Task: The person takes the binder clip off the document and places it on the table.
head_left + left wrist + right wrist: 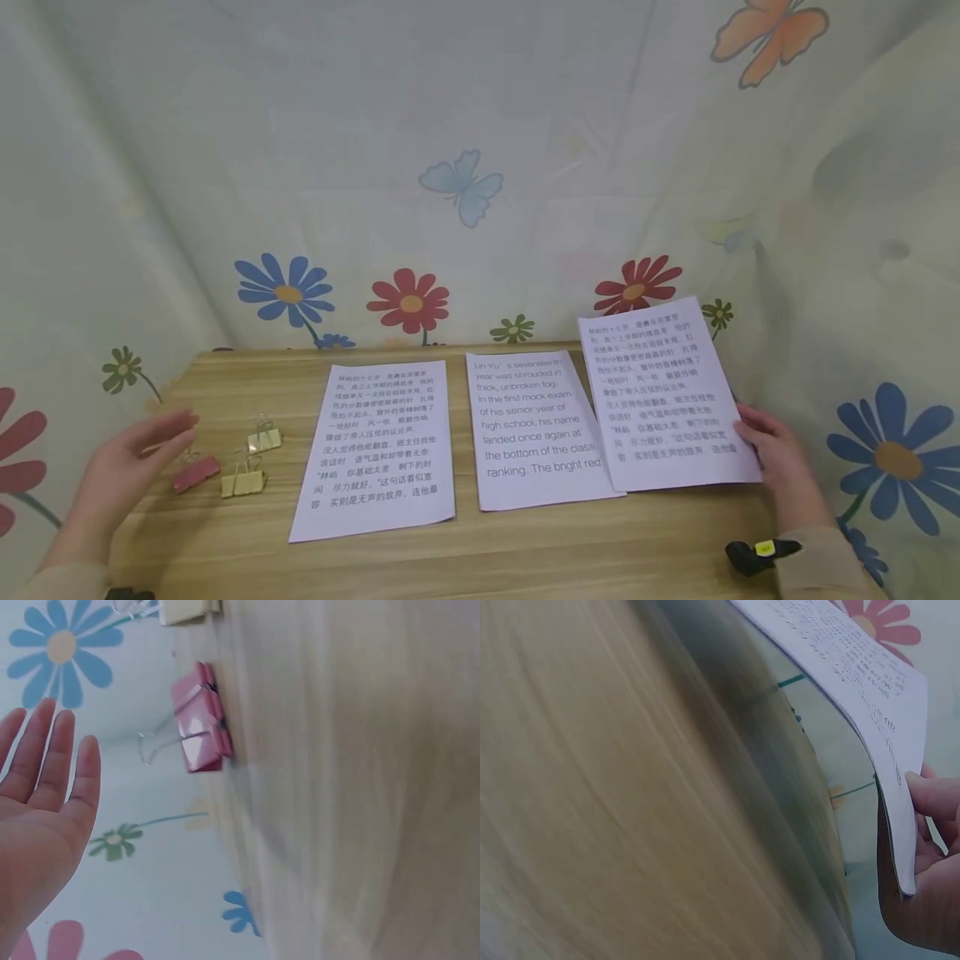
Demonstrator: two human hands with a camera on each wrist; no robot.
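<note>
My right hand (772, 446) pinches the right edge of a stack of printed paper (660, 400), thumb on top and fingers beneath. In the right wrist view the stack (877, 705) bends and is raised off the table. It overlaps the edge of an English-printed paper stack (532, 433) in the head view. My left hand (135, 475), its fingers extended and holding nothing, hovers beside a pink binder clip (197, 473). Two yellow binder clips (243, 481) (264, 437) sit close by. The left wrist view shows the pink clip (199, 720) right of the fingers.
Another stack with Chinese print (378, 450) lies left of the English one on the wooden table (225, 558). A flowered curtain (525, 267) stands behind the table's far edge and along both sides. Black straps (757, 556) sit at the wrists.
</note>
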